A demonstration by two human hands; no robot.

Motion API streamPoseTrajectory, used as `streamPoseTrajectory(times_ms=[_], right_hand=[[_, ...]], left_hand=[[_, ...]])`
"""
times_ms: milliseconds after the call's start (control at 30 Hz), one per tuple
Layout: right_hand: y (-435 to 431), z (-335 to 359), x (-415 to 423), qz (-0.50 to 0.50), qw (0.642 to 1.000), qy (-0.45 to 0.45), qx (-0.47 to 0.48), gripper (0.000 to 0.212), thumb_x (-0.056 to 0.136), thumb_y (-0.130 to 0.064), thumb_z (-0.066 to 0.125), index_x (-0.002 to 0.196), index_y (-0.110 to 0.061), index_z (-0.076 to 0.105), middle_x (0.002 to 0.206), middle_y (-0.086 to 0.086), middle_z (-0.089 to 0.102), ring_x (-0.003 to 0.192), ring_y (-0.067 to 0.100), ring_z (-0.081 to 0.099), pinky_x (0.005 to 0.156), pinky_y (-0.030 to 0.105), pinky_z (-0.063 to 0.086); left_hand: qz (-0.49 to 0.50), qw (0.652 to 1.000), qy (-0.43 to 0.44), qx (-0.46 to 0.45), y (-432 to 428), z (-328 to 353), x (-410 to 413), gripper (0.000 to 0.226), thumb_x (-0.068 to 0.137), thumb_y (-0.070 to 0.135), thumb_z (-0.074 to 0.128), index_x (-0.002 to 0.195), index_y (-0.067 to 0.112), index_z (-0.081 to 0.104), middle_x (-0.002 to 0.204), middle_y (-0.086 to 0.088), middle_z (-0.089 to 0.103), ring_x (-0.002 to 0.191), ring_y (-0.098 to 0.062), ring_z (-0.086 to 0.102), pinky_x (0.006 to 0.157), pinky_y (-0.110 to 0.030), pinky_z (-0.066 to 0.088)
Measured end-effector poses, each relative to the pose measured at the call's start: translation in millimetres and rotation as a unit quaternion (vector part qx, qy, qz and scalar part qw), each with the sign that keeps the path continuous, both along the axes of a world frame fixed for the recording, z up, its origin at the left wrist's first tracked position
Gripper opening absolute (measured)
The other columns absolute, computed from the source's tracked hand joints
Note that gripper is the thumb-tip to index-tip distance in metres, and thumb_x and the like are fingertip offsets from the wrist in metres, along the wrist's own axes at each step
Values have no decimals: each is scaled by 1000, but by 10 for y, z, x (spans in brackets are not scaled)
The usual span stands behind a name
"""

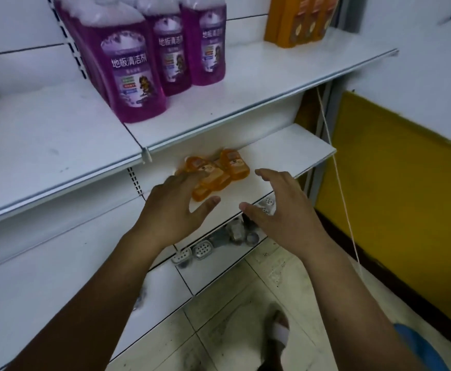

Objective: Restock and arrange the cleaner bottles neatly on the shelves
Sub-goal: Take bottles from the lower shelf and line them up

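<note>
**Both hands spread open over toppled orange bottles**

Two bare forearms ran up from the bottom edge of the frame towards the centre. The left hand (173,207) was open, fingers straight and fanned, thumb stuck out to the right. Its fingertips (185,178) overlapped the near edge of the small translucent orange cleaner bottles (220,174); whether they touched could not be told. The right hand (280,210) was also open and held nothing, with its palm turned left, fingers loosely bent and thumb pointing at the left thumb.

The orange bottles lay on their sides in a jumble at mid-frame, on the white lower shelf (286,148), between and just beyond the two hands. Their labels were too blurred to read.

At upper left, tall clear bottles of purple liquid (136,73) stood upright on the white upper shelf (272,84). Their lilac labels read 地板清洁剂. Opaque orange containers (296,20) stood at the top right of that shelf, their print unreadable.

Below the hands, white perforated soap dishes (203,249) sat on the lowest shelf. A yellow panel (393,188) filled the right of the frame.
</note>
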State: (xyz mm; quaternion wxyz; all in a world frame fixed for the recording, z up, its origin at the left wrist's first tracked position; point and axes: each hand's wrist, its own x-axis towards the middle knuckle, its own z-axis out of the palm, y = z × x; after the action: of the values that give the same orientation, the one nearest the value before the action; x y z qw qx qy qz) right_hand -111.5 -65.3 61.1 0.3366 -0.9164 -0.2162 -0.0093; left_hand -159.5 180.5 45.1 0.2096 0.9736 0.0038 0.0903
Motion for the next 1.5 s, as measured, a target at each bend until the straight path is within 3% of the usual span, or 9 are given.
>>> streamPoseTrajectory(times_ms=[167,333,600,933,1067,1167,1267,1367,1500], right_hand=[[33,-415,951,67,996,50,-14,76,81,-78,55,146,-46,32,142,-6,47,129,21,48,105,55,48],[104,-730,1776,191,976,103,-31,67,91,-63,68,148,-37,42,145,-4,50,130,20,52,101,40,48],[479,-1226,2507,215,944,248,-21,73,87,-66,71,146,-31,46,145,-2,54,129,23,56,103,44,52],[1261,-1875,2791,185,925,329,45,101,76,-77,70,157,-30,34,146,-7,55,130,21,57,100,47,56],[1362,-2093,2752,101,889,433,108,76,88,-55,76,152,-29,44,143,1,59,119,29,66,57,31,60],[1448,-2152,2767,69,869,461,165,49,89,-36,82,133,-25,61,134,3,66,115,28,68,72,38,65],[1467,-2086,2790,69,830,514,205,31,87,-21,84,102,-35,61,119,-1,67,109,24,67,88,44,62],[1421,-1989,2820,57,768,594,234,42,83,-18,86,116,-29,62,126,4,64,111,24,64,93,47,60],[1266,-1728,2792,-7,626,717,306,42,88,-14,79,126,-17,62,130,18,55,122,38,58,92,47,61]], left_hand=[[79,995,60,-22,-71,-384,539,75,90,83,35,151,40,45,149,5,58,128,-21,59,100,-39,52],[211,960,143,-118,-224,-776,949,61,97,72,49,148,37,48,144,6,61,125,-17,61,100,-37,53],[401,827,223,-326,-253,-1420,1390,60,98,55,66,145,22,52,140,-6,66,110,-22,66,89,-30,51],[512,674,85,-526,59,-2003,2067,72,98,41,72,154,8,42,147,-19,56,126,-38,61,100,-50,58],[514,681,74,-516,31,-2178,2174,63,99,45,69,141,0,56,132,-19,65,116,-36,67,89,-42,62],[523,704,80,-474,83,-2311,2200,51,99,41,70,121,-5,70,114,-20,73,103,-34,72,96,-46,61],[528,711,74,-458,104,-2336,2218,48,96,41,72,111,-5,73,106,-20,75,91,-30,70,85,-38,60],[533,697,60,-476,115,-2268,2122,49,89,38,80,110,-6,72,102,-20,74,91,-29,71,76,-34,59],[451,587,10,-672,-61,-2009,1782,36,80,16,85,102,-7,67,96,-22,76,81,-33,77,64,-37,64]])
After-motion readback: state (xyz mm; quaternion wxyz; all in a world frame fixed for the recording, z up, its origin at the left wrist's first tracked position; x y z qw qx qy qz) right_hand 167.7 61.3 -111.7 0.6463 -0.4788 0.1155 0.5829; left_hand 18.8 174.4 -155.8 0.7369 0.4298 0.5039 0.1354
